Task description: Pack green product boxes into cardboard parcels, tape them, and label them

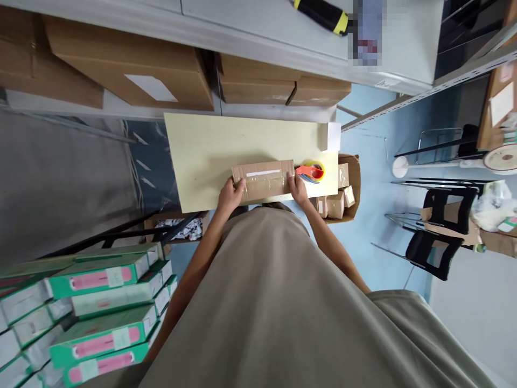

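Note:
A long cardboard box (264,186) with clear tape and a white strip on top is held at the near edge of the pale yellow table (202,145). My left hand (231,195) grips its left end, thumb on the upper face. At the opposite end my right hand (297,187) is closed around the box in the same way. Just beyond my right fingers lies an orange tape dispenser (310,172) with a yellow-edged roll. A white box (331,137) stands at the table's far right corner.
Large cardboard cartons (133,70) line the shelf behind the table. Right of the table, an open carton (354,188) holds several small boxes. Green-and-white boxes (100,323) are stacked at lower left; black chairs (434,253) stand at right. A black-and-yellow tool (323,15) lies on the upper shelf.

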`<state>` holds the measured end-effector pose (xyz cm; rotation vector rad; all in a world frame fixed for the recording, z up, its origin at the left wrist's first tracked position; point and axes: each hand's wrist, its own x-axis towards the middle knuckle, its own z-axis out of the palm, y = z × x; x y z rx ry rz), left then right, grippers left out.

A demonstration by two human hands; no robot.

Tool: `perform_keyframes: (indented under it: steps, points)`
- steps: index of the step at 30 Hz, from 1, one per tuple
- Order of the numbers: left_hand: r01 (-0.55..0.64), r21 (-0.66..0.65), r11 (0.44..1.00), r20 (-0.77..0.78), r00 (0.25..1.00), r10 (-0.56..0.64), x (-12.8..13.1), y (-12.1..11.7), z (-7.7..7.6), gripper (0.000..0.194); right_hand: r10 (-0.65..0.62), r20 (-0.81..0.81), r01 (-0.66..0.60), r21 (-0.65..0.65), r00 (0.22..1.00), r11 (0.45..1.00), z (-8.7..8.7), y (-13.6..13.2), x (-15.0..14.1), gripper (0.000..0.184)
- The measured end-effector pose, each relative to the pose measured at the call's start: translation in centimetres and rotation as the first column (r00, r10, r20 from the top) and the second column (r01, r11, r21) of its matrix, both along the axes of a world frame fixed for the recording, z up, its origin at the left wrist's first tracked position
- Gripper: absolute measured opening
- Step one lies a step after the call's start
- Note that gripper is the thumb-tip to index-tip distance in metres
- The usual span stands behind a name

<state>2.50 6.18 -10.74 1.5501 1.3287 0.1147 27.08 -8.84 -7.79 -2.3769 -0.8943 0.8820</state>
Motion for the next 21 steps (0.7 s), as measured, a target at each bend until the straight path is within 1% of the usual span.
perform_keyframes:
  steps: [2, 4, 6, 8, 10, 12, 14, 16, 18, 21]
  points:
    - [0.032, 0.047, 0.998, 0.046, 0.998, -0.034, -1.3, 0.0, 0.3, 0.031, -0.04, 0.022, 0.041, -0.05, 0.999, 0.998, 0.7, -0.3, -0.8, 0.054]
    - [0.048, 0.125, 0.991, 0.018, 0.999, -0.05, -2.3, 0.1, 0.9, 0.024, -0.048, 0.03, 0.051, -0.094, 0.998, 0.994, 1.5, -0.3, -1.6, 0.053]
    - [0.061, 0.181, 0.982, -0.014, 0.998, -0.06, -2.9, 0.4, 1.6, 0.021, -0.037, 0.035, 0.041, -0.098, 0.999, 0.994, 2.5, -0.1, -2.2, 0.054]
    - [0.058, 0.219, 0.974, 0.014, 0.998, -0.063, -3.3, 1.2, 2.2, 0.019, -0.036, 0.048, 0.038, -0.039, 0.998, 0.999, 3.2, 0.4, -2.4, 0.055]
    - [0.039, 0.253, 0.967, 0.086, 0.994, -0.063, -3.3, 2.1, 2.6, 0.019, -0.042, 0.085, 0.035, 0.078, 0.996, 0.996, 3.5, 1.1, -2.4, 0.055]
    - [0.013, 0.27, 0.963, 0.148, 0.988, -0.055, -3.3, 3.1, 2.6, 0.021, -0.042, 0.144, 0.014, 0.186, 0.989, 0.982, 3.2, 1.7, -2.2, 0.052]
    - [-0.003, 0.256, 0.967, 0.151, 0.988, -0.037, -3.2, 3.6, 2.4, 0.025, -0.036, 0.184, -0.002, 0.203, 0.982, 0.979, 2.3, 1.7, -2.1, 0.044]
    - [-0.001, 0.222, 0.975, 0.091, 0.996, -0.02, -3.4, 3.5, 2.0, 0.029, -0.025, 0.155, 0.004, 0.134, 0.988, 0.991, 1.2, 1.1, -2.4, 0.032]
    - [0.007, 0.184, 0.983, 0.016, 1.0, -0.01, -3.8, 2.7, 1.5, 0.032, -0.015, 0.073, 0.011, 0.055, 0.997, 0.998, 0.1, -0.1, -3.0, 0.021]
    - [0.008, 0.119, 0.993, -0.084, 0.996, 0.002, -4.5, 0.8, 0.7, 0.035, 0.003, -0.037, -0.003, 0.008, 0.999, 1.0, -1.5, -2.1, -4.3, 0.02]
